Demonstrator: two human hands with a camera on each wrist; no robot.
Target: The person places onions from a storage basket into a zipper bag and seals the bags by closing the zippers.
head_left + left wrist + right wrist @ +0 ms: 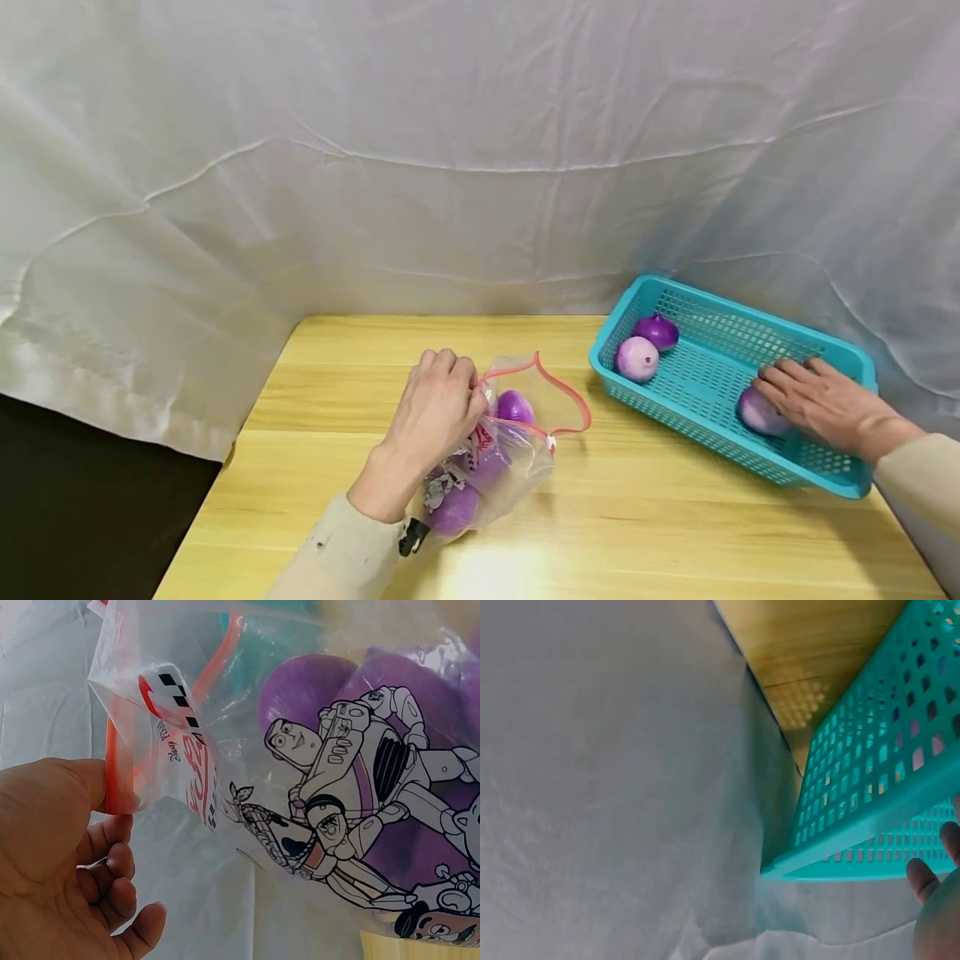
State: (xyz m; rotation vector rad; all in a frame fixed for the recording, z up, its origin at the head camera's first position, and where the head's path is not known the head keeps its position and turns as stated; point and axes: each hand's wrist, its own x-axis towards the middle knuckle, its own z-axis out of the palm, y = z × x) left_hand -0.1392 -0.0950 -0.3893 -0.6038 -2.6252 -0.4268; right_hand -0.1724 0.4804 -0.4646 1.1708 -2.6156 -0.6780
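The left hand (432,407) is pinched on the bag (527,479), thumb and forefinger clamped on the red zip strip (112,772) at its mouth, the other fingers loosely bent below; the bag is clear plastic with printed cartoon figures, lies on the wooden table (337,375) and has several purple onions inside; its mouth gapes away from the hand, towards the basket (750,314); the right hand (836,406) is in that blue basket, its fingers over the near onion (759,414), but whether they have clamped on it or only lie on it I cannot tell, since the thumb side is hidden from above and the right wrist view shows mostly basket wall and a few fingertips; the dark onion (657,332) and the pale onion (637,360) sit side by side at the basket's other end

The step in hand looks like taking hold of the near onion while the bag is steadied; to do it well, get the thumb and fingers round its widest part, as the round, smooth-looking skin could slip; lift it straight up past the rim so the basket is not dragged; keep the left pinch on the strip firm but light, so the thin mouth neither folds in nor tips the bag
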